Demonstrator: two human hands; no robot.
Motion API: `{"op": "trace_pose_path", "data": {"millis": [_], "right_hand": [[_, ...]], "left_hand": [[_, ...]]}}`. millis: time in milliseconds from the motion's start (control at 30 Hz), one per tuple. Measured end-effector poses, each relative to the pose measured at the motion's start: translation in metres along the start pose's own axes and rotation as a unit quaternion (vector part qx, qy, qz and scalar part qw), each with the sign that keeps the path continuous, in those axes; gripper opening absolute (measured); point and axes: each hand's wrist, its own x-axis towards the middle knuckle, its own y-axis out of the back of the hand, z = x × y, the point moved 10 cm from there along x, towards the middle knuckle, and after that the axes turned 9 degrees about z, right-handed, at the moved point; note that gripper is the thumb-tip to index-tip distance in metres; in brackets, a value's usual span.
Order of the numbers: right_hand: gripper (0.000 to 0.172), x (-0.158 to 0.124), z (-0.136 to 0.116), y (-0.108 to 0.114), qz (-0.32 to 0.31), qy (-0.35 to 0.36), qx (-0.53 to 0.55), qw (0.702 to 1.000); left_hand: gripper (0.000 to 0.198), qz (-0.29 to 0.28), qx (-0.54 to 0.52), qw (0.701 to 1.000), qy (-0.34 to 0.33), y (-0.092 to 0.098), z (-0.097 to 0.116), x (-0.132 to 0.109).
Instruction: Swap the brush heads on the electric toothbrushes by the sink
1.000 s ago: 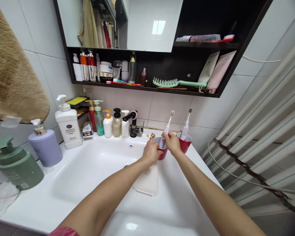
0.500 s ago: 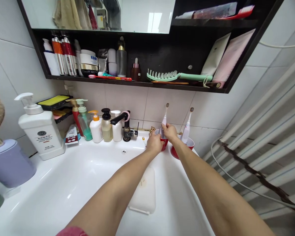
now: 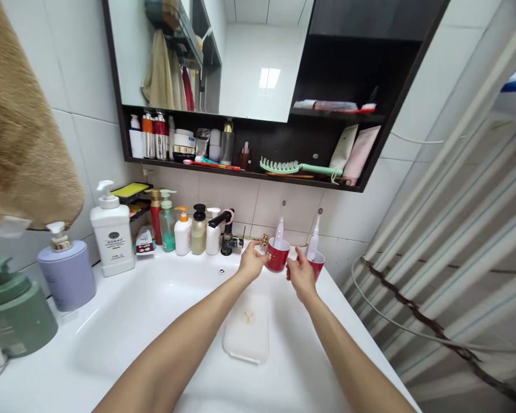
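Red cup looks light, stiff, probably slick; hold its sides. Left hand at its left, grip unclear; right hand loosely open, gripping nothing visible.

The cups look like smooth, glossy plastic, the toothbrushes like smooth plastic. The sink shines like glazed ceramic; the towel is fuzzy, thick-piled cloth; the mirror, polished glass; the tiles, smooth with a soft sheen.

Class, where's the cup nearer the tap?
The cup is just right of centre in the head view, between left hand and right hand, with a toothbrush inside.
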Motion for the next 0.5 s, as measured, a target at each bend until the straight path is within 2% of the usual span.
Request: {"op": "trace_pose_path", "data": {"millis": [67,133,200,267,300,333,400,500], "right_hand": [[0.066,-0.028,-0.020,0.002,-0.031,-0.017,0.081,0.996],[0.071,-0.051,-0.065,0.006,-0.059,0.012,0.163,0.985],[0.071,-0.072,-0.120,0.011,-0.107,0.063,0.241,0.963],[0.070,-0.088,-0.166,0.023,-0.121,0.111,0.293,0.942],[0.069,-0.095,-0.181,0.028,-0.124,0.125,0.308,0.935],[0.069,-0.101,-0.191,0.032,-0.125,0.132,0.318,0.931],[0.069,-0.109,-0.193,0.034,-0.128,0.127,0.324,0.929],[0.067,-0.113,-0.170,0.028,-0.131,0.082,0.328,0.932]], "left_hand": [[0.058,-0.025,-0.046,0.999,-0.005,0.009,0.023,-0.021],[0.067,-0.060,-0.114,0.991,-0.024,0.019,0.059,-0.045],[0.071,-0.134,-0.285,0.947,-0.068,0.027,0.109,-0.071],[0.073,-0.182,-0.375,0.902,-0.109,0.040,0.150,-0.093],[0.074,-0.199,-0.393,0.890,-0.119,0.044,0.163,-0.102],[0.074,-0.210,-0.403,0.882,-0.123,0.048,0.171,-0.109],[0.075,-0.220,-0.404,0.880,-0.118,0.050,0.173,-0.117],[0.078,-0.212,-0.393,0.891,-0.085,0.043,0.151,-0.119]]}}
